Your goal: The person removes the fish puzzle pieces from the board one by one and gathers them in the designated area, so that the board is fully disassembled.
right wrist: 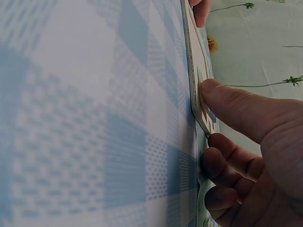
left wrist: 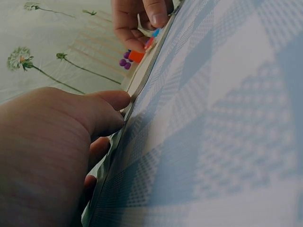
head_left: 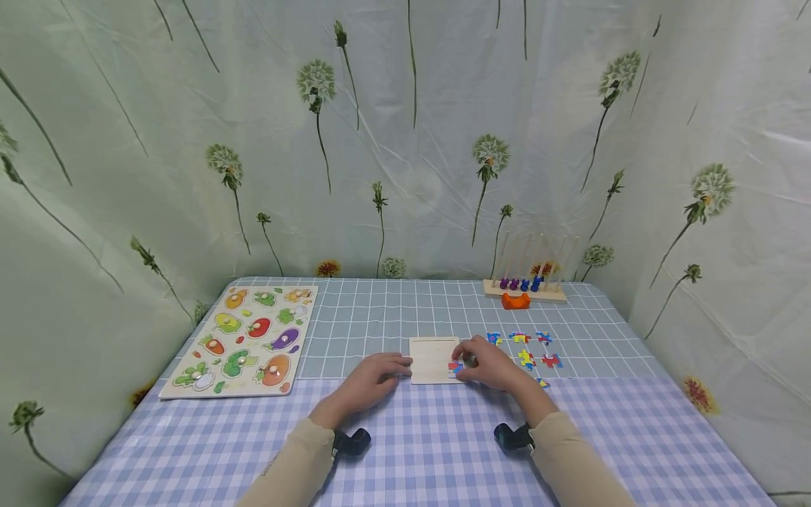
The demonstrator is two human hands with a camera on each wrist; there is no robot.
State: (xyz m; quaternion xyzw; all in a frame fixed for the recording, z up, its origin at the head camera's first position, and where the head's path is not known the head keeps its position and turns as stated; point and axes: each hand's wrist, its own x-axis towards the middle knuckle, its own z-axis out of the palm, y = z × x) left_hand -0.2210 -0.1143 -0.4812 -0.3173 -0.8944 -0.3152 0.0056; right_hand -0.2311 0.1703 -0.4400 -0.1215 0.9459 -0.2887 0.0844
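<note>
A small square wooden puzzle tray [head_left: 432, 355] with a raised rim lies on the table between both hands. My left hand [head_left: 375, 377] touches the tray's left edge with its fingertips, its fingers fairly straight. At the tray's lower right corner, my right hand [head_left: 491, 362] pinches a red and blue jigsaw piece [head_left: 454, 368]. The right wrist view has the thumb [right wrist: 227, 97] on top of the piece, which slants slightly over the tray surface. The other fingers of that hand bend beside the tray's right edge.
Several loose jigsaw pieces [head_left: 526, 359] lie right of the tray. A vegetable knob puzzle board [head_left: 218, 362] sits at the left. Behind on the right stand a wooden rack [head_left: 557, 296] with pegs and purple and blue bears, and an orange curved piece [head_left: 516, 302].
</note>
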